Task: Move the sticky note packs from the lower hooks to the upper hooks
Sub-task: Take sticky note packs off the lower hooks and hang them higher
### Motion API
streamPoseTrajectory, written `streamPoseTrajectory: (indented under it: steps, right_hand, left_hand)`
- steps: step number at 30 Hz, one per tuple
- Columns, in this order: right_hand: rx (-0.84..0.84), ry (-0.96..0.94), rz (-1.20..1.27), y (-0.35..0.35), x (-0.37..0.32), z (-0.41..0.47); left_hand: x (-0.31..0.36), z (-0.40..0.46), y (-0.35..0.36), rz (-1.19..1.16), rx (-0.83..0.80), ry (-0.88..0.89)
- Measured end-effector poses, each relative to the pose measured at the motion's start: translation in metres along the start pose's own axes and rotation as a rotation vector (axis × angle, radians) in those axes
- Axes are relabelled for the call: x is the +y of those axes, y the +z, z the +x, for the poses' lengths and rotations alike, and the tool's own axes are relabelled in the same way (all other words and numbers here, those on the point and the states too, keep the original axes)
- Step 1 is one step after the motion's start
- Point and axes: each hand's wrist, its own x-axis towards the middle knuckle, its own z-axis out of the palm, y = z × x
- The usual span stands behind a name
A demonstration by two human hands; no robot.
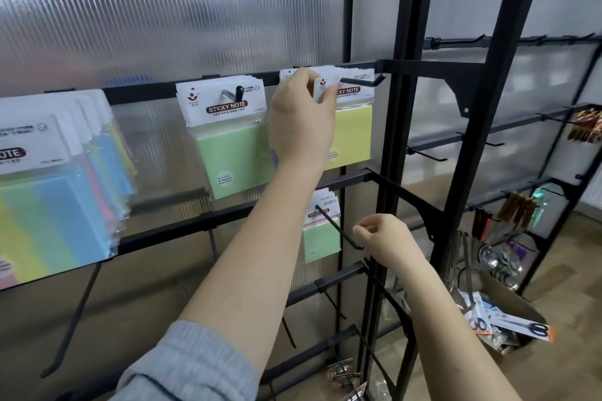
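1. Your left hand (301, 114) pinches the white header card of a yellow sticky note pack (353, 133) at the upper hook (361, 81).
2. Your right hand (381, 234) hangs loosely curled, holding nothing, beside the lower hook (338, 227).
3. More packs (321, 231) remain low.
4. Slide the card hole squarely along the upper hook; release only once it hangs freely.

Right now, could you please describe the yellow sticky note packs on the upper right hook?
The yellow sticky note packs hang as a stack on the black metal upper hook. Each is a clear plastic sleeve with a white "STICKY NOTE" header card over a pale yellow pad. The left hand pinches the front pack's header; its lower edge hangs free.
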Motion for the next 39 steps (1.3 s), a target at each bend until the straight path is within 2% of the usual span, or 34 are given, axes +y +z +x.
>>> streamPoseTrajectory:
  steps: [11,15,20,24,29,39]
  right_hand:
    - [-0.026,-0.055,-0.011,-0.007,0.007,0.016]
    - [-0.079,-0.099,-0.054,-0.011,0.019,0.026]
    - [-0.096,-0.150,-0.046,-0.010,0.032,0.038]
    - [-0.092,-0.187,0.019,0.001,0.033,0.042]
    - [-0.094,-0.146,0.208,0.012,0.032,0.042]
    - [-0.101,-0.052,0.464,0.044,0.034,0.039]
  left_hand:
    - [-0.005,-0.030,-0.015,0.016,0.003,-0.049]
    - [-0.013,-0.059,-0.022,0.077,0.037,-0.139]
    - [-0.028,-0.091,-0.030,0.187,-0.060,-0.263]
    - [-0.044,-0.106,-0.044,0.316,-0.086,-0.352]
    - [-0.059,-0.114,-0.063,0.457,-0.153,-0.467]
    - [-0.074,-0.138,-0.080,0.511,-0.213,-0.583]
